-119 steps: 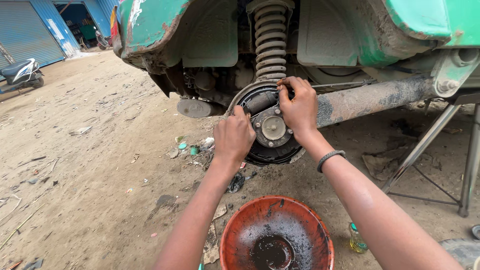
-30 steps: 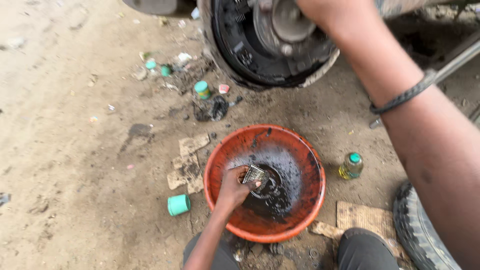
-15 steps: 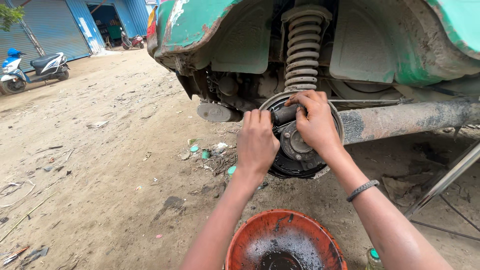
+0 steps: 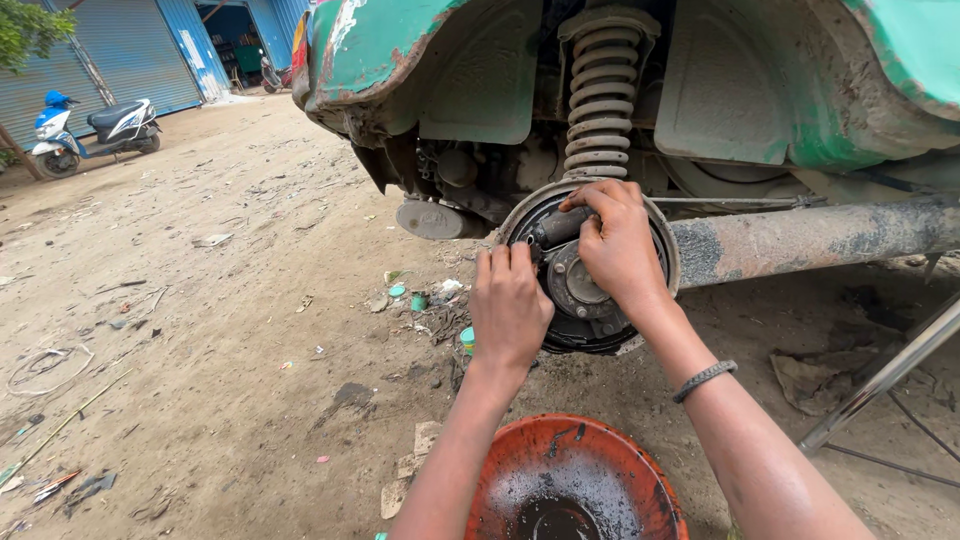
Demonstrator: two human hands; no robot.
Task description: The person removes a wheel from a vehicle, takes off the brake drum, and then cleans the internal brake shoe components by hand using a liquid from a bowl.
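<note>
The left hand (image 4: pixel 510 305) and right hand (image 4: pixel 617 245) cover much of the round dark metal brake plate (image 4: pixel 590 310), hiding what their fingers grip, while the bottom edge cuts off the greasy orange-red bowl (image 4: pixel 575 480).

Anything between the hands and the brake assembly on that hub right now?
Nothing visible. Both hands are already on the brake assembly: the right hand grips the dark cylindrical part at its top, the left hand presses on its left edge. The coil spring sits above, and the orange basin lies below, both clear of the hands.
</note>
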